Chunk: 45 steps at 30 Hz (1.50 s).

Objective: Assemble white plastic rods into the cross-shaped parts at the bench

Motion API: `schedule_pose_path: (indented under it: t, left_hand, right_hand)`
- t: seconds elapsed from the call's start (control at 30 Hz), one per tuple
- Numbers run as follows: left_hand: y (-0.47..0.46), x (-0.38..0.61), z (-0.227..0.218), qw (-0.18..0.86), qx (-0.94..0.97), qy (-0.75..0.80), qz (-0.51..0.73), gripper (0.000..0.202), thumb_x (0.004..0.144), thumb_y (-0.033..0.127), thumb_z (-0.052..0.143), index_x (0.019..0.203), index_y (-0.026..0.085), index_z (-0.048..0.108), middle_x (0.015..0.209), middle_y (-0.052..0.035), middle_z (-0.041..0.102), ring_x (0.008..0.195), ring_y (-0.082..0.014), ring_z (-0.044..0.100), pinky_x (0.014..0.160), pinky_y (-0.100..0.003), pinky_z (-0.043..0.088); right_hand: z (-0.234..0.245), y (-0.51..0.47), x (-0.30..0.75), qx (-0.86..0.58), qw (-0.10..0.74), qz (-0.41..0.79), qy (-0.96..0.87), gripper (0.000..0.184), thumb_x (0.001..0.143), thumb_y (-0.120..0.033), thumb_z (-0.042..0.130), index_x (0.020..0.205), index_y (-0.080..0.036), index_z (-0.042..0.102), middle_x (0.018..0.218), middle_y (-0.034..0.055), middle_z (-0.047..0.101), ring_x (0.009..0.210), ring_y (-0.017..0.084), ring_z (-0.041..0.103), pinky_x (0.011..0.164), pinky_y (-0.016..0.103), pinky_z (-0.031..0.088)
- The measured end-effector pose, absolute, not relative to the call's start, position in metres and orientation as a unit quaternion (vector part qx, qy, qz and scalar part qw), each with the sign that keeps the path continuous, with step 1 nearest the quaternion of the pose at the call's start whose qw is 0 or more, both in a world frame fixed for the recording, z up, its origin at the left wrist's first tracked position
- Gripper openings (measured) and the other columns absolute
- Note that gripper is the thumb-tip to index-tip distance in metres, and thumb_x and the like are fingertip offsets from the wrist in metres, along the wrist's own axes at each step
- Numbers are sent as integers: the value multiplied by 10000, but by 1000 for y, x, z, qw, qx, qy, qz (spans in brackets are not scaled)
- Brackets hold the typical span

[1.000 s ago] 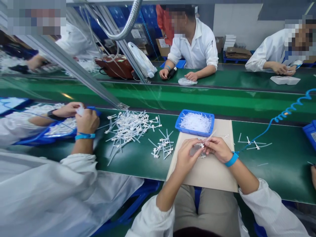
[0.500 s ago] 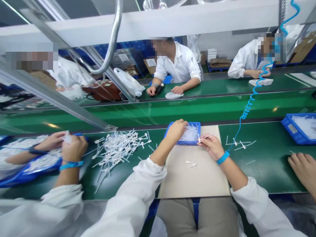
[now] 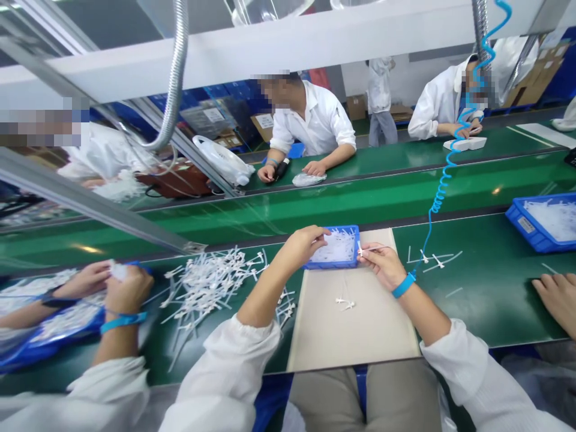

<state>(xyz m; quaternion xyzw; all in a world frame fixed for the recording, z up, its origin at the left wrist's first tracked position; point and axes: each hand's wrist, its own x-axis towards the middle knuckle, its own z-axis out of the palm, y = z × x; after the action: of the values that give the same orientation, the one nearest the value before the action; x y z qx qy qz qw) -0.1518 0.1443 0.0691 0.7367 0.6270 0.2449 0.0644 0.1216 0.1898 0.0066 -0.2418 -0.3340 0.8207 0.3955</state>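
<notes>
My left hand hovers over the left side of a small blue tray filled with thin white plastic strips. Its fingers are curled in a pinch, and whatever they hold is too small to make out. At the tray's right edge, the closed fingers of my right hand grip a small white plastic clip between thumb and forefinger. Two white clips with thin tails lie on the beige board below the tray. A heap of white strips with clip heads lies to the left.
A coiled blue cord hangs down to my right wristband. Loose strips lie right of the board. Another blue tray stands far right. A co-worker's hands are at left, another's hand at right. Metal bars cross overhead.
My left hand has drawn back leftwards from over the tray's middle. My right hand still grips the clip beside the tray. The camera view has shifted slightly.
</notes>
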Motion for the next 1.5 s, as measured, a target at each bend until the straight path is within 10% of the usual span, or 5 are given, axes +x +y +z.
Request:
schedule_pose_path:
  t: [1.5]
  left_hand:
    - [82,-35,30,158,606,530,572,43,994,203,709,959,214,730,908,-40,764,850,-177,728,768,-283,582]
  right_hand:
    - [25,166,128,-269,356,790,-421,324,652,-408,1034,828,-235,824,889,34,806,862,204,755,894,373,636]
